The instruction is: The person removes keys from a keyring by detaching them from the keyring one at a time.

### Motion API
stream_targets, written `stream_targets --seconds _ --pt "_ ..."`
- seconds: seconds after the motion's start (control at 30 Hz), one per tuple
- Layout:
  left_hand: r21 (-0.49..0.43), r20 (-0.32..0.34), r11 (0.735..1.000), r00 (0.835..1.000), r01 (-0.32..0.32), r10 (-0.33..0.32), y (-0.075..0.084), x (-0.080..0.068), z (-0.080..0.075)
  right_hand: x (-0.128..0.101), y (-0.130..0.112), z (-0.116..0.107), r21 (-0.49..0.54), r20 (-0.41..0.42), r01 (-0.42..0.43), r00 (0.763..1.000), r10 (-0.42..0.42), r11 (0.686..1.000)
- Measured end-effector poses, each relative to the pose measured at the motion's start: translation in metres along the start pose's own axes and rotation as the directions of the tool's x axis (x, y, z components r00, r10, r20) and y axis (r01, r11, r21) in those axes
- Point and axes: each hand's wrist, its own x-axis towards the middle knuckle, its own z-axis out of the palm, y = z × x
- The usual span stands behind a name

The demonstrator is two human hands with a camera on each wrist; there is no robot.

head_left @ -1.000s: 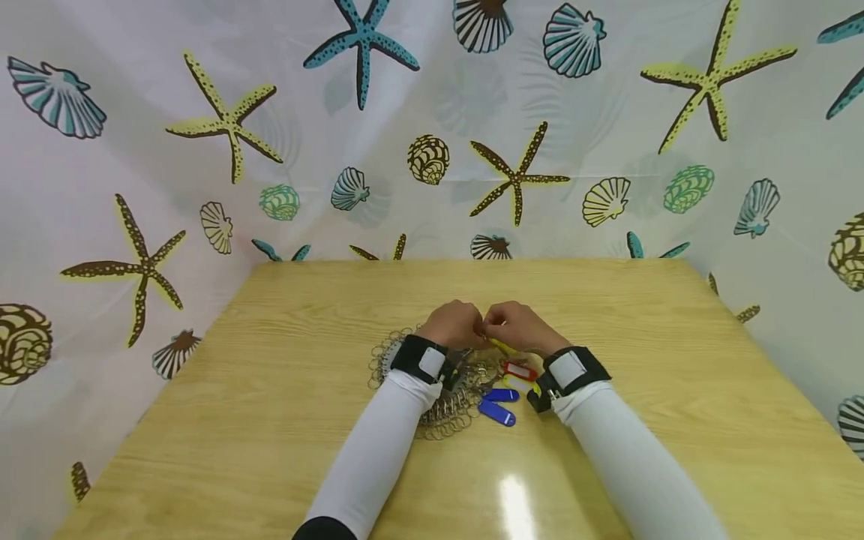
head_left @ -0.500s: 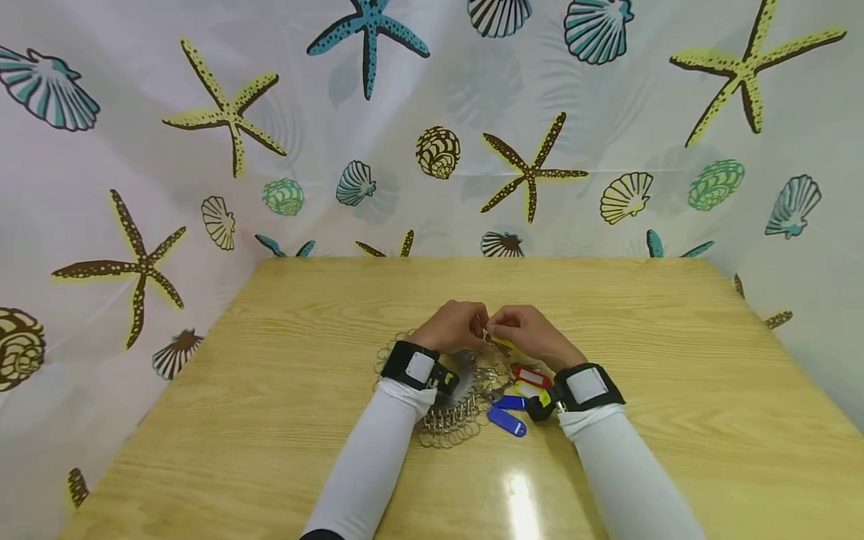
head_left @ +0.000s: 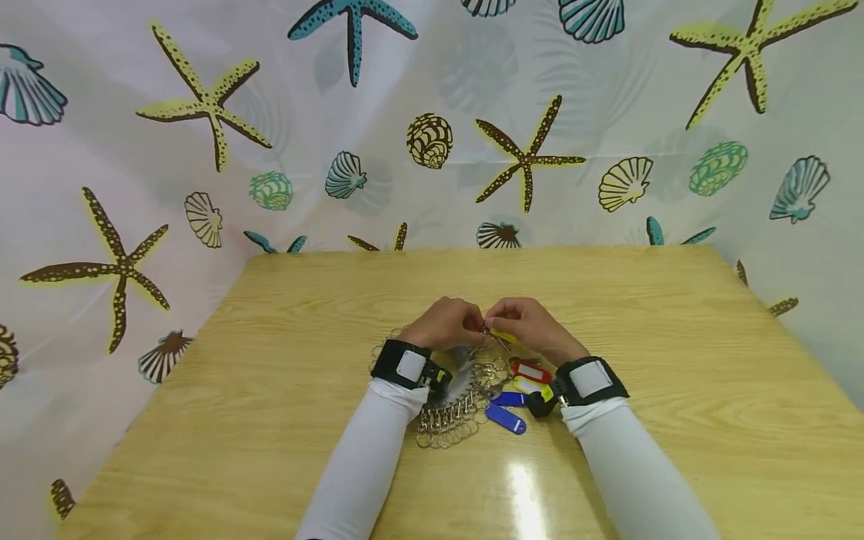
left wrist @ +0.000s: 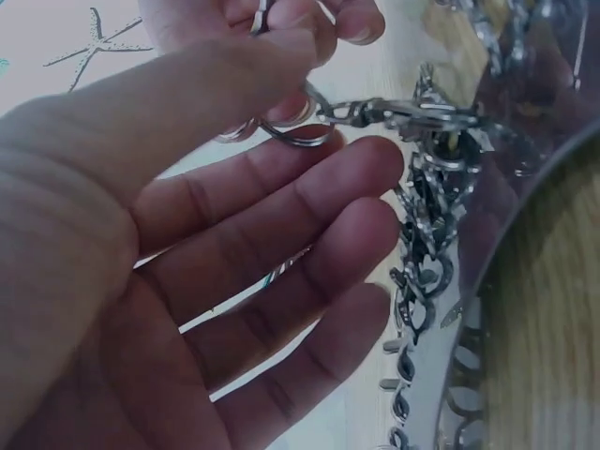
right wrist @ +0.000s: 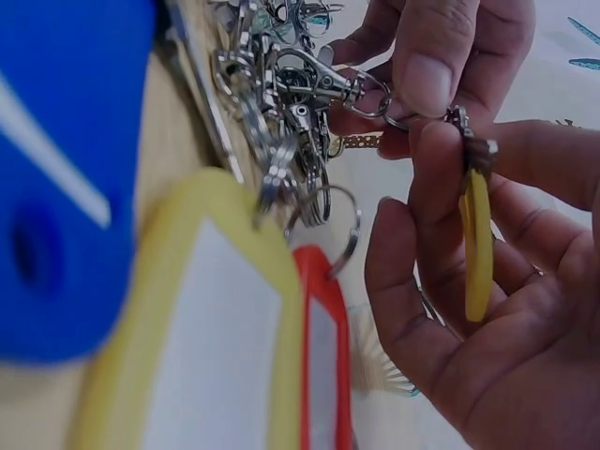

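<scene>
Honestly, my left hand [head_left: 445, 324] pinched a small silver split ring [left wrist: 292, 133] above the pile of metal clasps [head_left: 454, 409], while my right hand [head_left: 529, 324] gripped the yellow plastic key tag [right wrist: 476, 246]. Best trick: hold the ring steady, twist slowly.

Staged recording booth: seashell-print curtain [head_left: 432, 112] enclosing table [head_left: 675, 360].
</scene>
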Motion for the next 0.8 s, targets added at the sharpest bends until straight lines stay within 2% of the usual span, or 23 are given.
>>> stream_targets --seconds 0.3,0.6,0.8 --pt "-0.068 -0.029 0.998 0.999 0.013 -0.015 -0.0034 -0.0106 0.0059 -0.0028 0.0068 0.0088 0.015 0.011 -0.031 0.999 0.030 0.999" --pt "-0.076 -0.072 0.995 0.996 -0.059 0.054 -0.0044 -0.0081 0.0045 -0.0014 0.0071 0.0046 0.028 0.014 -0.020 1.000 0.020 0.999" --pt "-0.097 -0.107 0.991 0.991 -0.089 0.079 -0.0063 -0.0042 0.0012 0.0033 0.0067 0.0015 -0.010 -0.036 -0.029 0.999 0.029 1.000"
